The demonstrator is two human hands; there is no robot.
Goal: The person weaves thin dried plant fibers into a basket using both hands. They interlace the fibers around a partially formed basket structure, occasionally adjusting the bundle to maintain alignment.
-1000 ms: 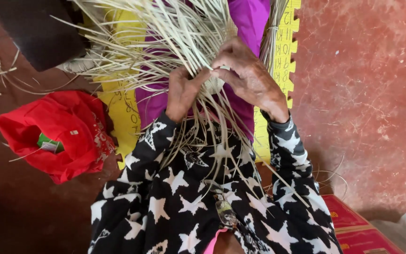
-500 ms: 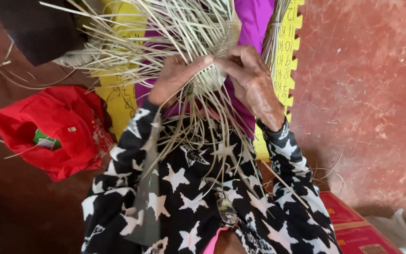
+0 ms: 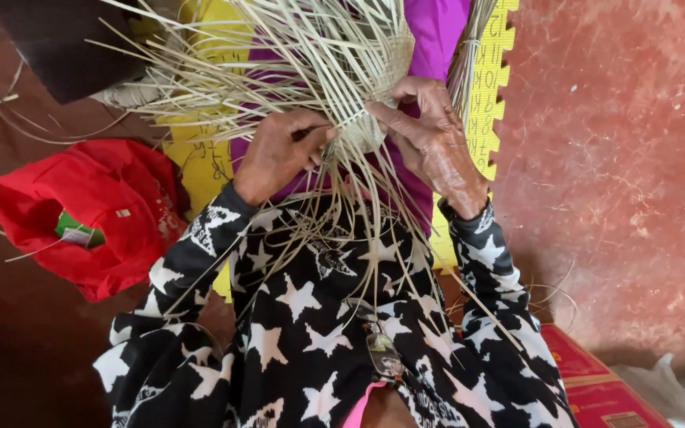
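Left hand (image 3: 279, 154), centre frame: fingers curled, pinching pale straw strips (image 3: 223, 87). Right hand (image 3: 430, 135), just right: fingers bent, pressed on woven basket piece (image 3: 366, 119). Basket piece between both hands, touching both; loose strips fanning toward upper left. Red bag (image 3: 81, 214) at left.

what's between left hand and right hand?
In the head view, the woven edge of the straw weaving sits between the left hand and right hand; both grip it.
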